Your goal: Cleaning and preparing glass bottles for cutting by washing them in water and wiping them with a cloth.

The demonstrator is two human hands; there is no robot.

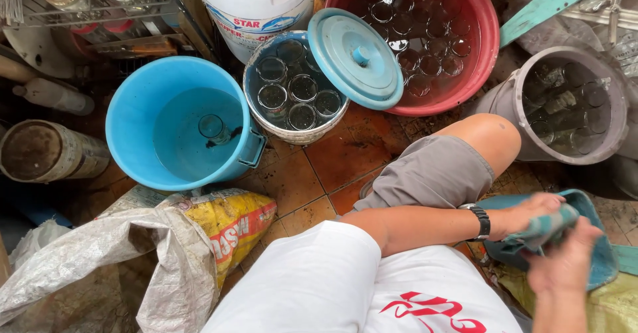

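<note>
Fingers of my left hand [531, 211] curl shut around a teal cloth [546, 230], the wrist above them bearing a black watch [481, 222]. Just below those fingers, my right hand [565, 260] closes on the same cloth from the near side, its fingertips bent over the bunched fabric. Both hands sit over a teal basin [601, 253], whose rim shows on the far side of the fingers. Beyond the fingers, past my bent knee [488, 137], stands a grey bucket [615, 94] holding glasses. Well away from the fingers, to their left, a red tub [488, 47] contains many clear glasses under water. Next to it stands a white pot [292, 130] of glasses, its blue lid [355, 57] propped on the rim. Farthest from the fingers, a blue bucket [133, 117] holds one glass [212, 127] in water.
</note>
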